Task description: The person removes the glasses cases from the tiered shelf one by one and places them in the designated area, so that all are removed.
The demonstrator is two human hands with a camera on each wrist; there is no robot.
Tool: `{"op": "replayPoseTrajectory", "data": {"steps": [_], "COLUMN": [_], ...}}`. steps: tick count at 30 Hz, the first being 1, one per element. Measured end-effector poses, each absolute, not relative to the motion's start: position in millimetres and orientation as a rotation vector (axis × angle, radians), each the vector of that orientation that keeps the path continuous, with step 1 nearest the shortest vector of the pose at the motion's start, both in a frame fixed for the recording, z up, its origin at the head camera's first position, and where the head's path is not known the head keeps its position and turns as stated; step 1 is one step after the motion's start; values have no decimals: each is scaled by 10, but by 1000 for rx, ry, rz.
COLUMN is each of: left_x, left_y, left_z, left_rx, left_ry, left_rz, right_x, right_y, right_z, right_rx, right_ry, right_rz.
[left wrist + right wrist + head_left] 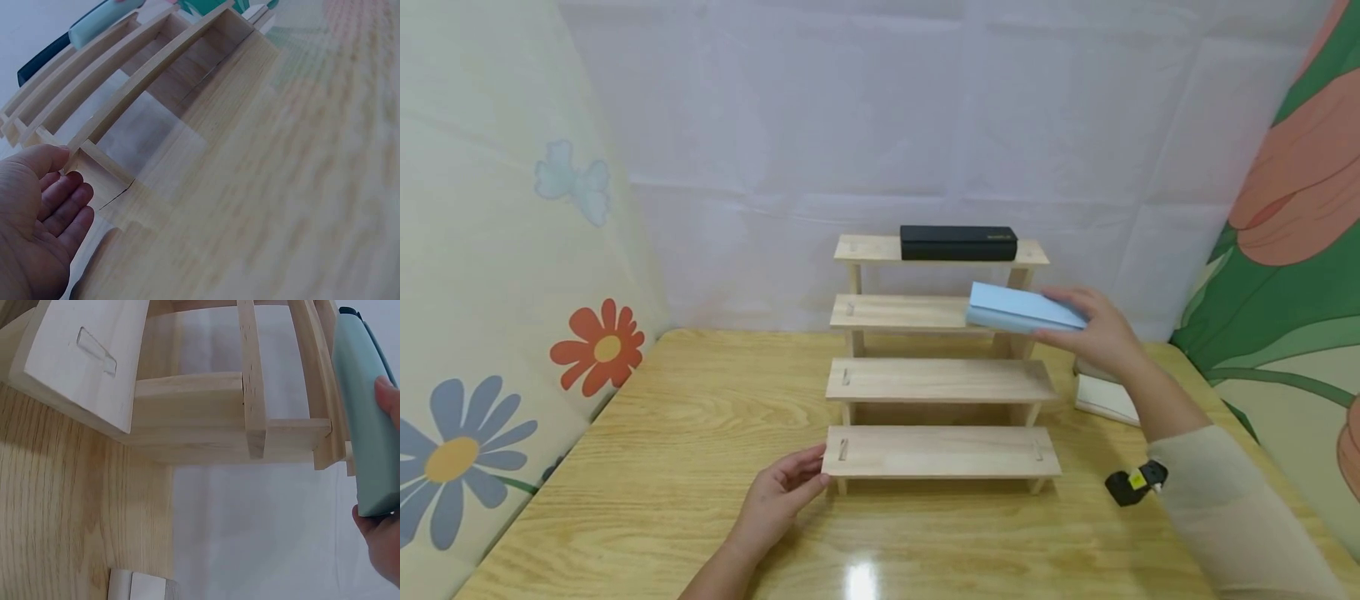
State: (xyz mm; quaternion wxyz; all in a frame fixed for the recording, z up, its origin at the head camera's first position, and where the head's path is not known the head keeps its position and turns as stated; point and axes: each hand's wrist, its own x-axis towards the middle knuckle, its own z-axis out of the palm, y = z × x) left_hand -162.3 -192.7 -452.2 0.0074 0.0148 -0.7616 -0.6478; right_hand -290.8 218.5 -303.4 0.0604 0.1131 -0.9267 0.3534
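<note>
While the right hand [1093, 329] grips one blue case [1011, 307] between thumb and fingers, right of centre in the head view, the left hand [778, 500] is at lower centre, thumb touching the left end of the bottom shelf [940, 450], fingers loosely bent. Stand [940, 379]: one, pale wood, four stepped shelves, mid-frame. Blue case overlaps the right part of the second shelf from the top; whether they touch, cannot tell. Black case [958, 243]: one, lying on the top shelf, upper centre; tiny gold writing near its right end, unreadable. White box [1105, 398]: at least one, on the table [700, 417], right of the stand, partly hidden by the arm. Black device [1135, 483] beside the right sleeve [1225, 500]: one, yellow label, wording unreadable. Backdrop [490, 292], left of frame: one red flower, one blue, one butterfly.
</note>
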Motion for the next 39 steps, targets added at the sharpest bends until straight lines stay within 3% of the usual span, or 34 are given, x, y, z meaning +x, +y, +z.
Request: {"op": "replayPoseTrajectory", "data": {"steps": [39], "left_x": [-1626], "left_y": [-1929], "left_z": [-4521], "left_rx": [55], "left_ry": [-2405], "left_rz": [-2000], "right_x": [-2606], "right_y": [2767], "right_z": [-3156], "right_rx": [239], "right_ry": [-2784], "right_rz": [954]}}
